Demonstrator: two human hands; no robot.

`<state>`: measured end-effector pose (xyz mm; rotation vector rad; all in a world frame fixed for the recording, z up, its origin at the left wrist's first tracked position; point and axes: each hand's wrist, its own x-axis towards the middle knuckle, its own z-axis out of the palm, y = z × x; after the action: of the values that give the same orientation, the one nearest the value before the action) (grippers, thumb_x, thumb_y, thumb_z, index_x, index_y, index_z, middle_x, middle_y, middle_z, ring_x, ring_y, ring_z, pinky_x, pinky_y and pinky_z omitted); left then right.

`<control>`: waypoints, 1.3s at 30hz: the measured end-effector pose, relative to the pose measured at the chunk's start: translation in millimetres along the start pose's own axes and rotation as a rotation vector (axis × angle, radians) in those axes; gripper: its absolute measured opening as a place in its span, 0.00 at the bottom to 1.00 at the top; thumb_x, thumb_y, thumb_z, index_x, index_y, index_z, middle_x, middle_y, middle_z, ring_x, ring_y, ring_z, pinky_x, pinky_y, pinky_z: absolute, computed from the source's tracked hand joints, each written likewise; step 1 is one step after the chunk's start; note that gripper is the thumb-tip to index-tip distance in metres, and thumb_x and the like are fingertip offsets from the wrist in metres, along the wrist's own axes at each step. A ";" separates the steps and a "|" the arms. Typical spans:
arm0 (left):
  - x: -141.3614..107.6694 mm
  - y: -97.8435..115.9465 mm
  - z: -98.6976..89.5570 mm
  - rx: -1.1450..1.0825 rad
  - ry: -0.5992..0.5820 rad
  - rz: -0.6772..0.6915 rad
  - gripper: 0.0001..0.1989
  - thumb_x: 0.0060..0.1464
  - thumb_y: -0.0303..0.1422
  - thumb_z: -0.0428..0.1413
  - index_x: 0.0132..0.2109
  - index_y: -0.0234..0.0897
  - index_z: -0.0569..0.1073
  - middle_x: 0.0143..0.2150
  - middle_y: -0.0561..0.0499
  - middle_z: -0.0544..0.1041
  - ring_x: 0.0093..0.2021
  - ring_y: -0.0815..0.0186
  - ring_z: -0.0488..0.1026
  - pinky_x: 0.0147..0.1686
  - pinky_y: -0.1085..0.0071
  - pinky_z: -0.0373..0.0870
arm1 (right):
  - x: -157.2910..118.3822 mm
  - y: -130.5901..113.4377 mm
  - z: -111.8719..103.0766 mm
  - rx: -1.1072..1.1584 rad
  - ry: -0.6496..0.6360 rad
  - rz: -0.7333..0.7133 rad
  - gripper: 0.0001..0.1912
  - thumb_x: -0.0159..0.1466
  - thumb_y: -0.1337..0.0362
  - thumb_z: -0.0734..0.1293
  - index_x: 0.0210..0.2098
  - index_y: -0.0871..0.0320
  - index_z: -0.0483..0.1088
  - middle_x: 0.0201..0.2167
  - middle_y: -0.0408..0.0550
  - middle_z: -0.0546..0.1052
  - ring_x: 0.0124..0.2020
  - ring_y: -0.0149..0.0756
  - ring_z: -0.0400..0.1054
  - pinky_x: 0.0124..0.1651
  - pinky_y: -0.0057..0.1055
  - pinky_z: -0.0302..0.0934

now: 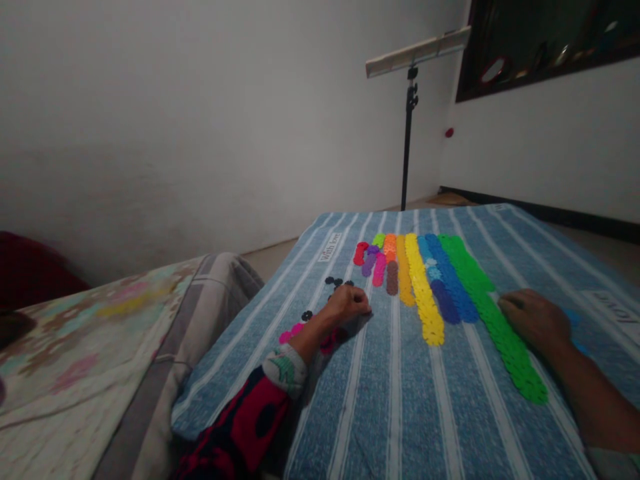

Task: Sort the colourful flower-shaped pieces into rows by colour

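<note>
Small round pieces lie in color-sorted strips on a blue striped cloth (373,393). The long green strip (505,340) runs beside my right hand (537,320), whose curled fingers rest at its right edge; anything in them is hidden. Left of it are a blue strip (455,280), a yellow strip (423,293) and shorter orange, brown, pink, purple and red ones. My left hand (349,303) is closed in a pinch just above the cloth, near loose black pieces (307,315) and magenta pieces (291,333); what it holds is too small to make out.
A bed or seat with a floral cover (90,333) stands at the left. Behind the cloth is a black stand (407,140) with a long light panel (417,53) on top. Light blue pieces (573,318) lie beyond my right hand. A dark-framed window is at upper right.
</note>
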<state>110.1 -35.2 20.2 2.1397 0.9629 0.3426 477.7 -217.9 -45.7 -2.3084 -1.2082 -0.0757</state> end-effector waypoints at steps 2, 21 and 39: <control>17.4 4.5 12.1 -0.032 0.024 -0.002 0.06 0.45 0.31 0.59 0.25 0.32 0.76 0.24 0.52 0.74 0.28 0.69 0.69 0.30 0.74 0.62 | 0.0 0.0 0.6 0.001 0.004 -0.004 0.19 0.62 0.54 0.58 0.32 0.53 0.78 0.40 0.49 0.78 0.40 0.43 0.71 0.39 0.37 0.62; 68.6 9.0 26.8 -0.004 0.192 0.029 0.10 0.47 0.32 0.57 0.33 0.31 0.81 0.27 0.50 0.76 0.31 0.66 0.70 0.30 0.73 0.64 | 0.4 -1.7 1.3 -0.022 0.023 0.014 0.20 0.62 0.55 0.58 0.34 0.54 0.80 0.41 0.48 0.78 0.41 0.42 0.71 0.39 0.36 0.62; -59.0 -7.6 -37.9 0.209 -0.218 -0.130 0.07 0.41 0.35 0.62 0.23 0.37 0.75 0.20 0.56 0.72 0.23 0.70 0.65 0.26 0.74 0.57 | -2.8 -1.1 -5.1 -0.091 -0.071 0.050 0.24 0.64 0.52 0.54 0.38 0.54 0.79 0.48 0.52 0.78 0.45 0.46 0.72 0.40 0.39 0.62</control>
<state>46.7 -55.0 43.9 2.2305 1.0406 -0.0580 476.1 -221.9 -41.6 -2.4373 -1.2030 -0.0315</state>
